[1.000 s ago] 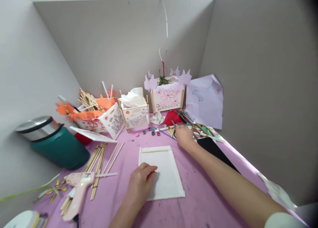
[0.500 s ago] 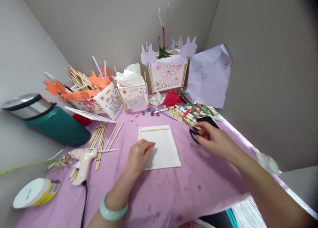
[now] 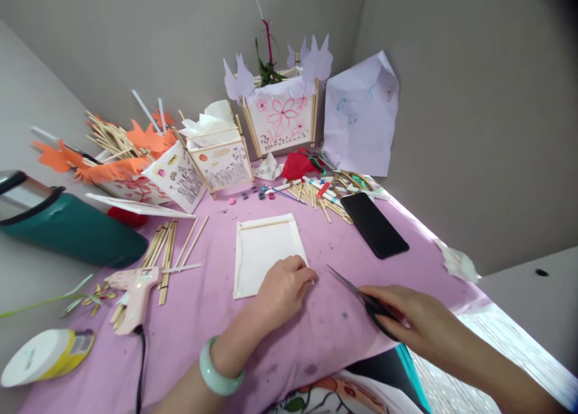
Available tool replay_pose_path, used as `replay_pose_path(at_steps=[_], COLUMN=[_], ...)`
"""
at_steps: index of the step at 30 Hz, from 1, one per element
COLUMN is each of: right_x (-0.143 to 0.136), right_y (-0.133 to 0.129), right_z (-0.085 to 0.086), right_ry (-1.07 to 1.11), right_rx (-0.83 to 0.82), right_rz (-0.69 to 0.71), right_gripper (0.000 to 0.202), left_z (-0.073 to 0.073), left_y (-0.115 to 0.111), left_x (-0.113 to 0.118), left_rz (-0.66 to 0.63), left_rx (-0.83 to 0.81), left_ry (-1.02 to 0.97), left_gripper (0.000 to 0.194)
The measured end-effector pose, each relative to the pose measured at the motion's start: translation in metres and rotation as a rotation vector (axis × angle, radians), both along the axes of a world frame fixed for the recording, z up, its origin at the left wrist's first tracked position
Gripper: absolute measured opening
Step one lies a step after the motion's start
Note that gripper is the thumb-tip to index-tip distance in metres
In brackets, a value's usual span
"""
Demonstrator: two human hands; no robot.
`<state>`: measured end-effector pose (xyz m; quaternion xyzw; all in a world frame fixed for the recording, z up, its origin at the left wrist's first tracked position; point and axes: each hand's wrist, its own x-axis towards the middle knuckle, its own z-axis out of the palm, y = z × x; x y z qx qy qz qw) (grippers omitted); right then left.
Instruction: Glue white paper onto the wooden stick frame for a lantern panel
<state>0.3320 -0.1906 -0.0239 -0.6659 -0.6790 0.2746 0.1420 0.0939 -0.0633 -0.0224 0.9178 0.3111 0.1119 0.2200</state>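
A flat white fabric-covered panel (image 3: 262, 251) lies on the table, a thin wooden stick (image 3: 265, 223) along its far edge. My left hand (image 3: 286, 287) is over the panel's near right corner, fingers curled and pinched there; the corner is mostly hidden beneath them. To the right, my right hand (image 3: 406, 315) grips a pair of scissors (image 3: 354, 289) by the black handles. Their blades look closed and point toward the panel and my left fingertips, apart from both.
A black phone (image 3: 374, 224) lies at right, beside short sticks (image 3: 318, 198) and markers. At left are a pink glue gun (image 3: 142, 287), wooden sticks (image 3: 167, 251), a tub (image 3: 49, 357) and a teal tumbler (image 3: 72, 227). Decorated boxes (image 3: 221, 161) stand at the back.
My right hand has brought the scissors from beside the phone toward me, uncovering the phone. My left hand has shifted from the panel's left part to its near right corner. The view has shifted right.
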Motion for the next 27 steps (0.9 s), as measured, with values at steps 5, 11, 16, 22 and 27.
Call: replay_pose_path(at_steps=[5,11,16,22,27], right_x=[-0.002,-0.009,-0.016,-0.023,-0.03], right_y=[0.003,0.011,0.014,0.018,0.022], right_z=[0.004,0.016,0.023,0.019,0.019], right_ry=[-0.032,-0.143,-0.183,-0.197,-0.227], right_rx=[0.028,0.042,0.051,0.079,0.095], right_rz=[0.063,0.106,0.147,0.183,0.17], right_gripper=[0.036,0.033,0.028,0.029,0.026], left_z=[-0.004,-0.004,-0.005,-0.004,-0.005], left_y=[0.004,0.006,0.005,0.005,0.005], left_x=[-0.001,0.001,0.001,-0.001,-0.003], left_rz=[0.056,0.069,0.065,0.053,0.033], left_rx=[-0.079,-0.035,0.001,0.02,0.026], left_ry=[-0.036,0.038,0.069,0.062,0.038], left_gripper=[0.017,0.016,0.017,0.016,0.016])
